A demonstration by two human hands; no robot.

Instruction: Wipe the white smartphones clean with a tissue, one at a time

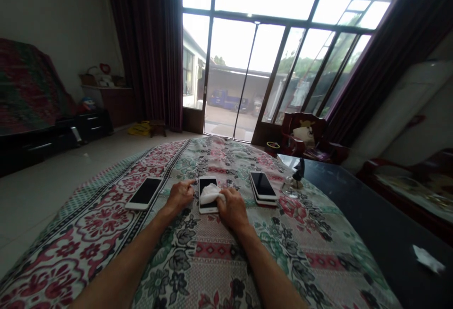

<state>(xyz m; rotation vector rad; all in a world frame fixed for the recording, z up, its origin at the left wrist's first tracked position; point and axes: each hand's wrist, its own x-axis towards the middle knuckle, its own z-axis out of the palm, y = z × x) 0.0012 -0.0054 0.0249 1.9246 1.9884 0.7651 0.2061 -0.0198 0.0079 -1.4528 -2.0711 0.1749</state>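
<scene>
A white-framed smartphone [208,210] lies face up on the patterned cloth in front of me. My right hand [232,208] pinches a crumpled white tissue [210,193], which rests on that phone's dark screen and covers part of it. Just off the phone's left edge is my left hand [181,194], its fingers curled in and nothing visible in them; one finger points toward the phone. Farther left lies another white smartphone [144,193], screen up. On the right, several phones are stacked, with a white-edged smartphone [264,185] on top.
The floral cloth [212,251] spreads over the round-edged table. A small dark figurine on a clear base [298,177] stands right of the stack. Beyond it is a dark glossy table [357,205] bearing a crumpled white tissue [428,259]. A wooden chair [304,134] stands near the glass doors.
</scene>
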